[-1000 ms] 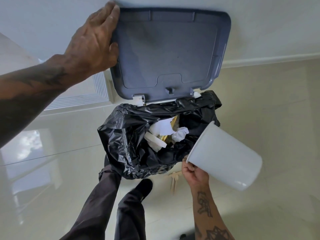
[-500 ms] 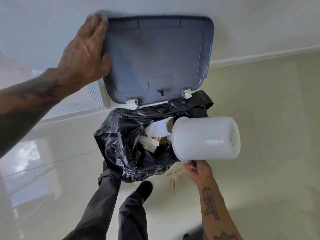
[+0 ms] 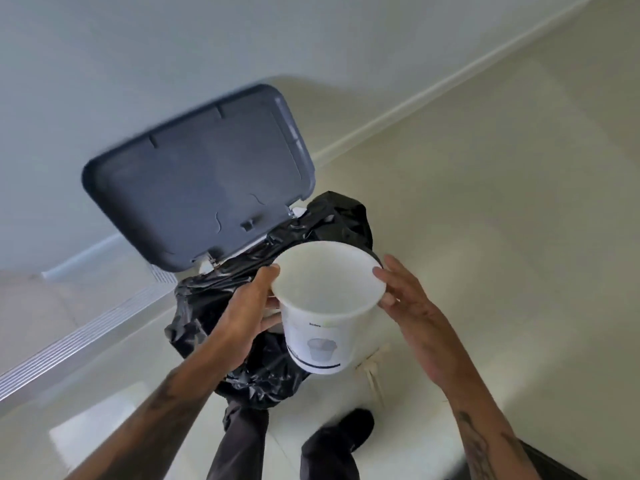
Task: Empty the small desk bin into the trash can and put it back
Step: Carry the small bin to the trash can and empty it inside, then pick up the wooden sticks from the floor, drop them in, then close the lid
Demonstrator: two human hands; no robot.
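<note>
The lid (image 3: 204, 181) is blurry along its 10 o'clock edge, print on the small bin (image 3: 349, 323) is way too tiny to read, and that bin covers the black bag (image 3: 201, 306) opening.

White desk bin (image 3: 327, 306) upright, mouth up, held just above the black-lined trash can (image 3: 263, 372). Left hand (image 3: 249, 313) grips the bin's side, thumb at rim. Right hand (image 3: 412, 306) touches the opposite rim, fingers straight. Grey lid (image 3: 201, 188) stands open behind the can.

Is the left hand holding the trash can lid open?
No, the left hand grips the side of the white desk bin, and no hand touches the raised gray lid.
</note>
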